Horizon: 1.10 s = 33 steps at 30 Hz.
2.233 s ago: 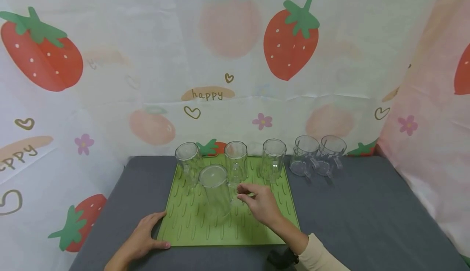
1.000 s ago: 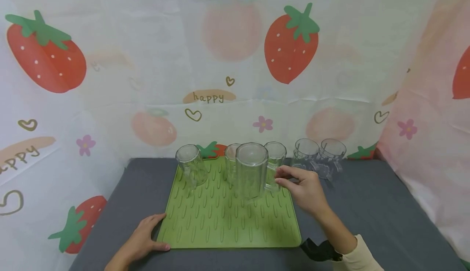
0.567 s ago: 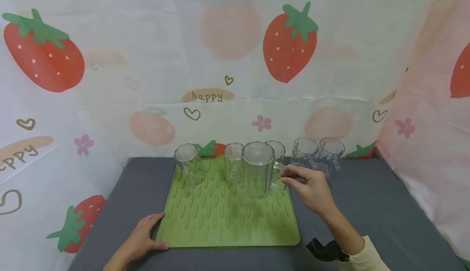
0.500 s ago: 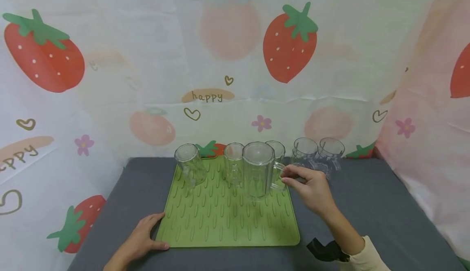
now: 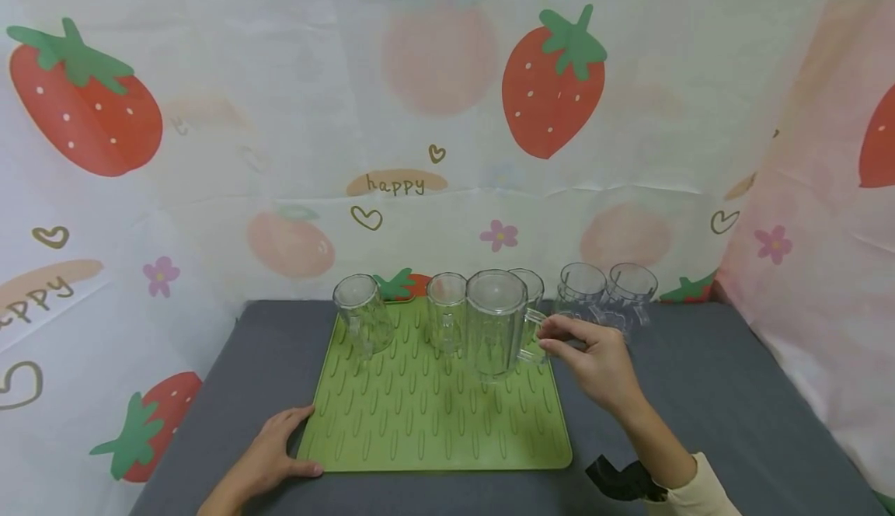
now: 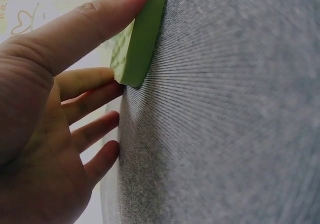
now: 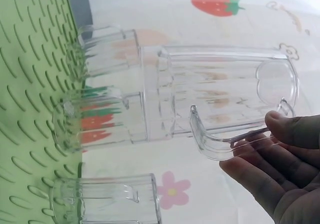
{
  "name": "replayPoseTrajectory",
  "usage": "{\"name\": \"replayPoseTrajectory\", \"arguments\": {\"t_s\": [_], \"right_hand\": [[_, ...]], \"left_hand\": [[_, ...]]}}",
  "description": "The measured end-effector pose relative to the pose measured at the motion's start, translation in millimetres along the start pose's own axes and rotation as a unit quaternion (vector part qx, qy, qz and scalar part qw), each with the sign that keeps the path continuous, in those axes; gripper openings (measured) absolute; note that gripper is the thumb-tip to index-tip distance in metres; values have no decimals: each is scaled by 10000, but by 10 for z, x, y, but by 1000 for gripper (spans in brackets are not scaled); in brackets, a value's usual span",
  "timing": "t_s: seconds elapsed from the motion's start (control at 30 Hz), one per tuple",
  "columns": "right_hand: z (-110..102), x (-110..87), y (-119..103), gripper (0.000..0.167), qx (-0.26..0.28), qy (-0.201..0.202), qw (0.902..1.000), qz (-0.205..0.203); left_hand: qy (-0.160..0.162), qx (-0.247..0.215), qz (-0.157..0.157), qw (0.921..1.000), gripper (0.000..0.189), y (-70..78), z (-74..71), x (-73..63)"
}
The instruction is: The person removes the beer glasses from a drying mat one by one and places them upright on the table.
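My right hand [image 5: 594,360] pinches the handle [image 7: 225,146] of a clear glass mug [image 5: 495,337] between thumb and fingers. The mug hangs upright over the green ribbed mat [image 5: 433,430], with its smooth-banded end toward the mat in the right wrist view. Behind it, one clear mug [image 5: 533,283] is partly hidden. Two more mugs stand on the mat, one at the back middle [image 5: 446,314] and one at the back left [image 5: 362,318]. My left hand [image 5: 269,450] rests at the mat's front left corner, fingers extended, its thumb [image 6: 95,24] against the mat's edge.
Two clear cups with handles, a left one [image 5: 582,287] and a right one [image 5: 632,291], stand on the grey cloth [image 5: 699,415] right of the mat. A strawberry-print curtain [image 5: 433,112] closes off the back and sides.
My right hand has carried the mug right and farther back over the mat, then only slightly right in the last half second. My left hand has stayed at the mat's corner.
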State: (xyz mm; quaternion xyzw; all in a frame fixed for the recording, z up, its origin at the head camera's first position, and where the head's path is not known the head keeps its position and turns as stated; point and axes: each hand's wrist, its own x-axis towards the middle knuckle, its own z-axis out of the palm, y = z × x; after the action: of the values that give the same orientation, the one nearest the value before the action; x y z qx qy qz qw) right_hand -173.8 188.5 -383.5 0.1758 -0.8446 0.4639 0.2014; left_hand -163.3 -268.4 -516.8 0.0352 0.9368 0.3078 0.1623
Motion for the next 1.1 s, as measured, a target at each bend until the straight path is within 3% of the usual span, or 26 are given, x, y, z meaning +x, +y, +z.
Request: {"name": "replayPoseTrajectory", "arguments": {"t_s": [0.7,1.1], "right_hand": [[0,21,-10,17,33,84,9999,-109],[6,47,4,14,-317,276,9981,-447]], "left_hand": [[-28,110,53,9999,102,13,-4,-6],[10,246,32,9997,103,48,-3,-2]]}}
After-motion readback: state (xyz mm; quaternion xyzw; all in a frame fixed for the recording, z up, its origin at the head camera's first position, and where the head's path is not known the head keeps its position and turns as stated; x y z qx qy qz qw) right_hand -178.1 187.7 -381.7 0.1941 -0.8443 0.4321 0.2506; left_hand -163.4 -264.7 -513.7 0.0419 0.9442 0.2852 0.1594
